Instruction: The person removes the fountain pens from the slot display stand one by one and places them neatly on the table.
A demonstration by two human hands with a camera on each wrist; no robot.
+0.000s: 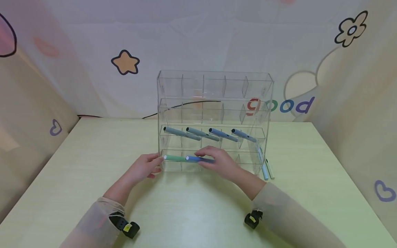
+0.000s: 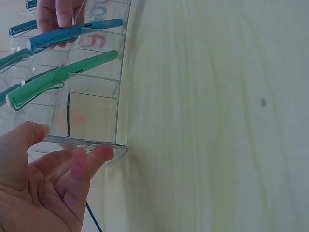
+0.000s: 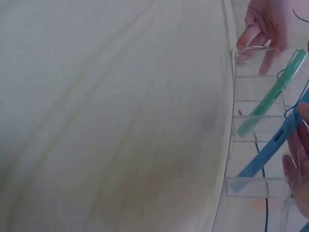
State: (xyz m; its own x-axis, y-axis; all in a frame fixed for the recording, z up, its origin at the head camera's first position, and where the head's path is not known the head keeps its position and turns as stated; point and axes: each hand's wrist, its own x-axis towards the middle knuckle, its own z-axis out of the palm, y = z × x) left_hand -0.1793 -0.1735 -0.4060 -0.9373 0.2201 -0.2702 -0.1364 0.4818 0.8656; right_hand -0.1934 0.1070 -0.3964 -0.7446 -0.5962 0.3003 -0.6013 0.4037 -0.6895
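Observation:
A clear acrylic rack point(image 1: 214, 76) with several tiers of compartments stands on the table. My left hand point(image 1: 144, 168) grips its lower left side, thumb in front and fingers behind the panel point(image 2: 84, 141). In the bottom tier, a green pen point(image 1: 174, 158) lies slanted at the left, its clip showing in the left wrist view. Just right of it is a blue pen point(image 1: 193, 158), which my right hand point(image 1: 221, 163) holds between thumb and fingers. The blue pen's narrow end point(image 3: 248, 174) reaches into a compartment in the right wrist view.
Several blue and grey-blue pens point(image 1: 221, 133) slant across the tier above. At the rack's right side, a light blue pen point(image 1: 264, 172) and a pale green pen point(image 1: 270, 169) lie on the table point(image 1: 294, 193). A printed curtain point(image 1: 198, 41) hangs behind.

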